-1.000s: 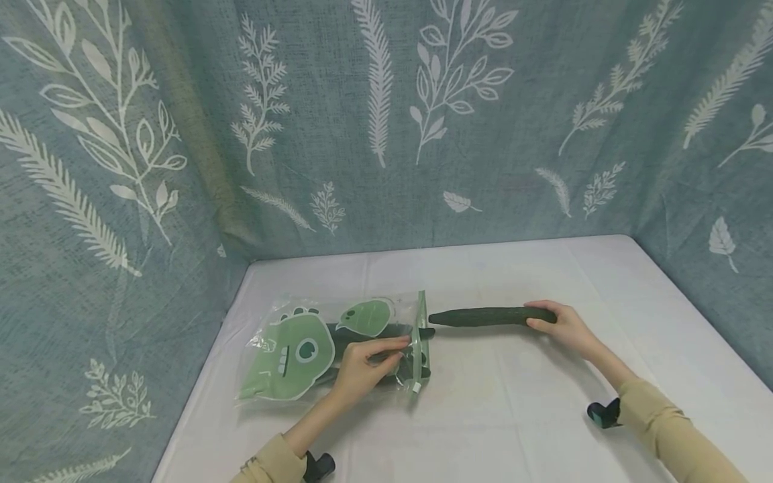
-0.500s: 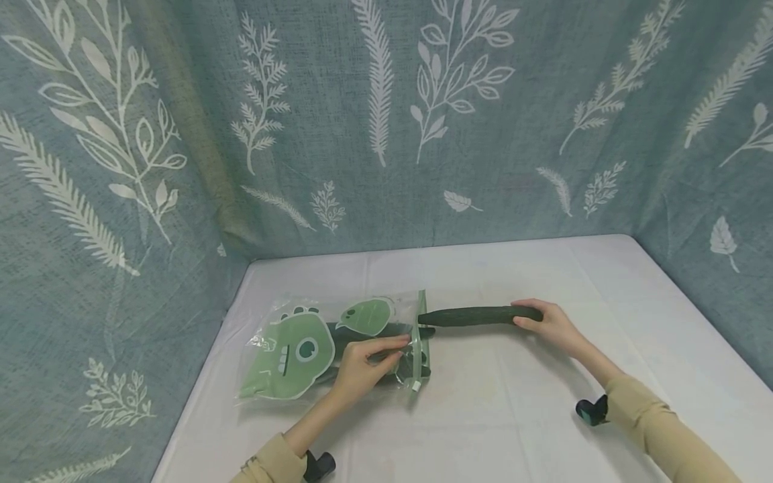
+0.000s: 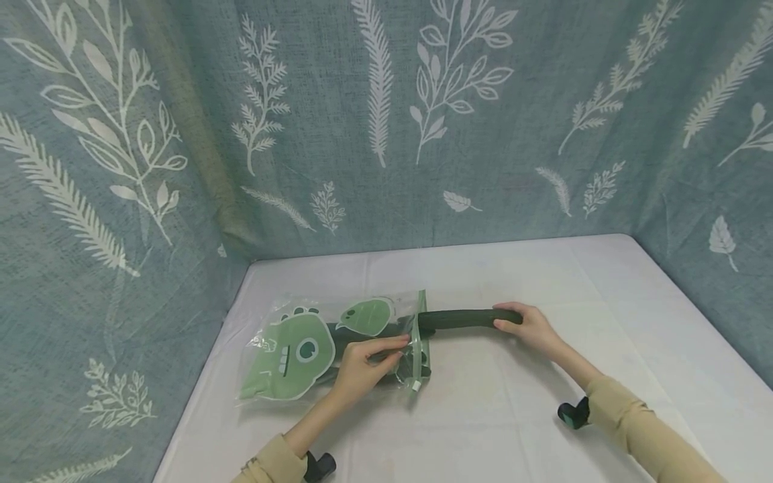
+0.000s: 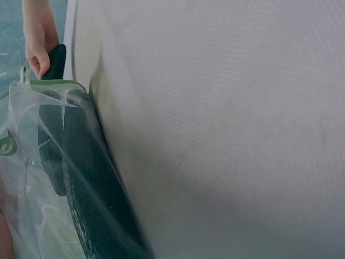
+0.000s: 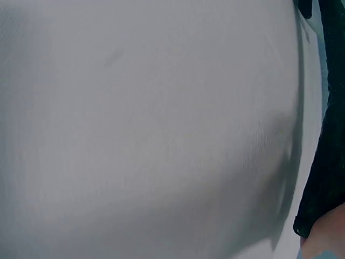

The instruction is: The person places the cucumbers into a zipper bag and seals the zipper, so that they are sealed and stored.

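A clear zip bag [image 3: 302, 355] with green cartoon prints lies on its side, mouth facing right, dark green cucumbers [image 4: 99, 189] showing through its film. My left hand [image 3: 362, 362] pinches the bag's upper layer just behind the green zip strip [image 3: 417, 359]. With thumb and fingers my right hand [image 3: 528, 327] grips the right end of another cucumber [image 3: 461, 318]. That cucumber's left end is inside the bag mouth. In the right wrist view the held cucumber [image 5: 326, 156] runs along the right edge, fingers at its lower end.
A white cloth covers the table [image 3: 483, 429]. Blue-green curtains [image 3: 386, 134] with white leaf prints hang behind it and at both sides. A small white slider [image 3: 416, 386] sits at the near end of the zip strip.
My right hand has moved left with the cucumber, whose tip has passed from outside the bag mouth to within it. My left hand and the bag have stayed in place.
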A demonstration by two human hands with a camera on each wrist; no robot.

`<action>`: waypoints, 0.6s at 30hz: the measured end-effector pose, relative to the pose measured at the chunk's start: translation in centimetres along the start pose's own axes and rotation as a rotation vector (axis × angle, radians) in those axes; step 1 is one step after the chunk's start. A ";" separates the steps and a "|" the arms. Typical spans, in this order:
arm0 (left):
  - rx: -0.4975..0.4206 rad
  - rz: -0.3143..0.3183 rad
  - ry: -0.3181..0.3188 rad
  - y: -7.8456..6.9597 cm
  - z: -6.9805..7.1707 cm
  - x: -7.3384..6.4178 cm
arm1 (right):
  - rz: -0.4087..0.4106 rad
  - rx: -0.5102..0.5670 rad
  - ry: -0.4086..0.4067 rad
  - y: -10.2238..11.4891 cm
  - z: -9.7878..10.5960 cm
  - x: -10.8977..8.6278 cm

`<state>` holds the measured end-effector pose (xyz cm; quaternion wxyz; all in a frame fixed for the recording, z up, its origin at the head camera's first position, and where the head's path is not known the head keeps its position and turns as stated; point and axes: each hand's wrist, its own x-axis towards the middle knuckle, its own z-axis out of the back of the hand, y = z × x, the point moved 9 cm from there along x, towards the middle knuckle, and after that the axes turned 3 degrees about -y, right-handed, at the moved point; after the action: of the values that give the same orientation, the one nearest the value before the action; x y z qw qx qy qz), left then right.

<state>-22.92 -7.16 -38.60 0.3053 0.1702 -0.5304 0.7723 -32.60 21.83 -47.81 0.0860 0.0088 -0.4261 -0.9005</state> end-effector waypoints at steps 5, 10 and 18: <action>-0.004 -0.007 -0.003 -0.1 0.0 0.0 | -0.010 0.019 0.004 0.5 -0.9 0.2; 0.003 -0.009 -0.002 -0.3 0.1 0.0 | -0.012 0.037 -0.001 1.1 -1.7 0.6; 0.001 -0.014 -0.005 -0.4 0.2 0.1 | 0.002 0.066 -0.013 2.6 -3.2 1.1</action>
<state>-22.72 -7.21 -38.21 0.3093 0.1764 -0.5295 0.7700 -33.06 17.57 -47.83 0.0838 0.0051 -0.4561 -0.8859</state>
